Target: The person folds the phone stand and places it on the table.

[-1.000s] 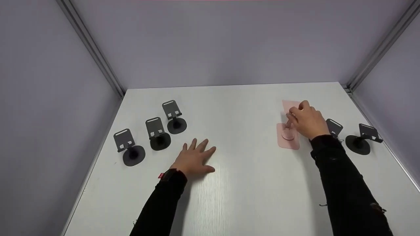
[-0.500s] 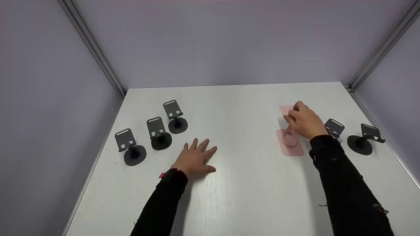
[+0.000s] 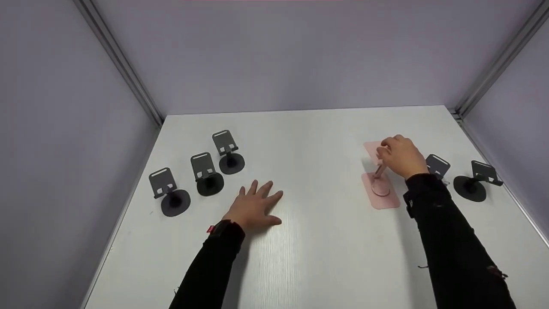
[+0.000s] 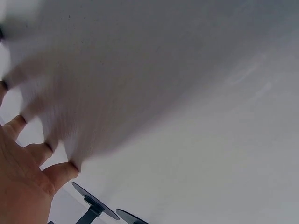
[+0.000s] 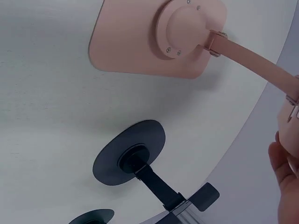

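A pink phone stand [image 3: 381, 198] stands on the right side of the white table, with a flat rectangular base, a round hub and a slanting arm. My right hand [image 3: 402, 157] grips its upper plate [image 3: 372, 149], fingers curled at the plate's right side and hiding part of it. In the right wrist view the stand's base [image 5: 126, 37] lies near the tabletop and its arm [image 5: 254, 63] runs toward the fingers. My left hand [image 3: 253, 209] rests on the middle of the table, fingers spread, holding nothing; the left wrist view shows its fingertips touching the surface.
Three dark grey phone stands [image 3: 175, 202] with round bases form a diagonal row on the left. Two more, one partly behind my right wrist [image 3: 438, 165] and one farther right [image 3: 470, 189], stand near the table's right edge. Grey panels [image 3: 300, 56] enclose the table.
The pink phone stand's base has slid toward me and turned slightly, its near end swinging right. My right hand has shifted a little nearer with it. My left hand has stayed put.
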`<state>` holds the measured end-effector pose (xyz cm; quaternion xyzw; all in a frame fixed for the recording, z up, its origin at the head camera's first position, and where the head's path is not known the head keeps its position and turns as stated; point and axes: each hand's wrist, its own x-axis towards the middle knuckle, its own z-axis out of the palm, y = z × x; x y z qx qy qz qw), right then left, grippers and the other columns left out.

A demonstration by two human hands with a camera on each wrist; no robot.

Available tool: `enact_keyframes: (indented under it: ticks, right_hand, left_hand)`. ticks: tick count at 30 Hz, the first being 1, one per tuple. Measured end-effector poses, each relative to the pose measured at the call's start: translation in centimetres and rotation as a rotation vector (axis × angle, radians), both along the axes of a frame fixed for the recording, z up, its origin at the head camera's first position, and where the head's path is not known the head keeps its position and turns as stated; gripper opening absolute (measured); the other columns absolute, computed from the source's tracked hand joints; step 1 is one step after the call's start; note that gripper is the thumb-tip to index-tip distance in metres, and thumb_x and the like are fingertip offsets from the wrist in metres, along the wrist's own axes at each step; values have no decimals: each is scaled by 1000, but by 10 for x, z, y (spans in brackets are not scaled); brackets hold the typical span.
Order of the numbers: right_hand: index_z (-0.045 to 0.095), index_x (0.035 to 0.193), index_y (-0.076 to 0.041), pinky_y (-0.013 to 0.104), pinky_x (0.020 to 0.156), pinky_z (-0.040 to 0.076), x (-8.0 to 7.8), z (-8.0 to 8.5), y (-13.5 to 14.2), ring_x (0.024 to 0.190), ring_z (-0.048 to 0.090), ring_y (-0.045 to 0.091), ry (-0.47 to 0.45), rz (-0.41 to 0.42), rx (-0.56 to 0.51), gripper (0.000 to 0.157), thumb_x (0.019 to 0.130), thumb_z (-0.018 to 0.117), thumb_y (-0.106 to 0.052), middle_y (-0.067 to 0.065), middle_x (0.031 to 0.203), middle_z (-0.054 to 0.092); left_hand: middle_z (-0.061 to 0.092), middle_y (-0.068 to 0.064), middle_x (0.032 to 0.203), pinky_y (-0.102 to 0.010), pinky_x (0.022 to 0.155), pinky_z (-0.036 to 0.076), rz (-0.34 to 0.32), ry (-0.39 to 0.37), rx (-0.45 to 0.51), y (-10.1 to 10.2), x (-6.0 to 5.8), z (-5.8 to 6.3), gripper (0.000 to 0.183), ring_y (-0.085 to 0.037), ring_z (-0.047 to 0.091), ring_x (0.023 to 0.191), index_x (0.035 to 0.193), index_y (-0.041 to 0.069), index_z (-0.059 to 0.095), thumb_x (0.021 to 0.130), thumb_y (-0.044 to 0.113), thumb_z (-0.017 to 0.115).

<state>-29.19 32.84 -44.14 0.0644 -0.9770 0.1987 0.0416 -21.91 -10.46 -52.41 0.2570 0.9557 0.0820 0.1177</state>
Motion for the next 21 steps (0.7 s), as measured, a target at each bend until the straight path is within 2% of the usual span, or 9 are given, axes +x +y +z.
enact_keyframes:
  ticks: [3,7,10,11,13,16,18,21]
  right_hand:
    - [52,140,9,67,108,36,0,-1,4,126,46,58,-81,-10,8,52,107,45,-31,37,137,50]
    - [29,154,10,65,116,28,-1,-1,5,140,34,57,-226,-20,-39,71,107,42,-40,39,151,36]
    - [15,158,11,64,116,29,0,0,6,140,36,55,-292,-38,-101,81,105,43,-44,41,151,35]
    - [12,158,11,63,114,33,0,0,6,137,41,54,-303,-46,-121,83,104,44,-44,42,149,38]
    - [11,158,12,63,111,37,0,-1,7,125,54,52,-304,-58,-151,84,105,44,-44,42,137,51]
    - [14,158,11,62,108,40,-1,-1,7,98,68,45,-286,-65,-175,79,107,42,-43,35,107,68]
    - [18,158,9,62,107,40,-2,-2,8,80,72,38,-277,-59,-181,73,108,42,-38,27,83,71]
    - [21,160,3,59,104,41,-3,-2,9,62,71,30,-302,-39,-181,66,108,42,-30,15,63,67]
  left_hand:
    - [21,-6,170,-70,118,15,-5,-1,8,0,0,1,81,-45,13,155,161,35,33,91,65,62]
    - [20,-6,170,-71,118,15,-8,-5,8,0,-1,0,82,-46,12,154,161,34,32,91,65,61]
    - [19,-6,171,-71,118,15,-8,-9,12,-1,-1,0,82,-46,11,155,161,35,32,92,66,61]
    - [19,-6,171,-71,118,14,-7,-12,14,-1,-1,0,82,-46,11,155,161,35,31,92,66,61]
    - [18,-5,171,-71,118,14,-7,-16,17,-1,-1,-1,82,-45,10,155,161,36,30,92,66,60]
    - [18,-5,171,-71,119,13,-5,-21,22,-1,-1,-1,82,-45,10,155,162,36,29,92,66,60]
    - [18,-5,171,-71,119,13,-6,-20,20,-1,0,0,82,-45,10,155,162,35,29,92,66,60]
    - [18,-5,171,-70,119,13,-4,-23,15,0,0,1,82,-44,10,155,162,36,29,92,66,60]
